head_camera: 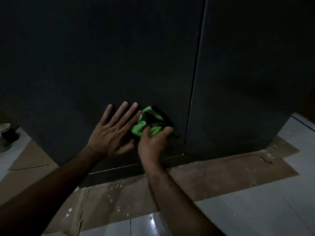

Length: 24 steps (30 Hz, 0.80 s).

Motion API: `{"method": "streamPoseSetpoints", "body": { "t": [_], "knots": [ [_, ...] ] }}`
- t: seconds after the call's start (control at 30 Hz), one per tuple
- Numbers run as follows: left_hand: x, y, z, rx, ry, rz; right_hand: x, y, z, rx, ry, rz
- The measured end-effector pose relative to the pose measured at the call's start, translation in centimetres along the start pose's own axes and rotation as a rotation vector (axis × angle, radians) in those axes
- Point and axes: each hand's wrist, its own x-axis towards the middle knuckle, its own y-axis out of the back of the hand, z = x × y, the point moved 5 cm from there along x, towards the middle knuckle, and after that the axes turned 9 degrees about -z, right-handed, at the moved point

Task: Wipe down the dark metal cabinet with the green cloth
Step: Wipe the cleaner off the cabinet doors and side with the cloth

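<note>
Low on cabinet (119,57), right hand (153,142) gripping green cloth (146,123), no writing legible

No text, label, brand, number or sign can be read anywhere in the view; the picture is dark, and the surfaces that show carry no writing.

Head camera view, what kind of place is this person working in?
Probably an indoor room being fitted out or renovated, dimly lit. A tall dark metal cabinet stands on flattened cardboard sheets speckled with pale flecks, laid over glossy white floor tiles. Stacked containers sit at the far left.
</note>
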Motion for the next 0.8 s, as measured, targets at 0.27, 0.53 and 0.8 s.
{"method": "streamPoseSetpoints", "body": {
  "t": [0.27,0.53,0.8],
  "knots": [
    [0.2,2.1,0.3,-0.137,0.067,0.078,6.1,7.2,-3.3,0.276,-0.041,0.216],
    [5.0,4.6,3.4,-0.217,0.004,0.066,5.5,8.8,0.2,0.093,-0.059,0.333],
    [8.1,5.1,7.4,-0.194,-0.110,-0.023,5.7,9.2,3.8,-0.038,-0.222,0.277]
  ]
}}
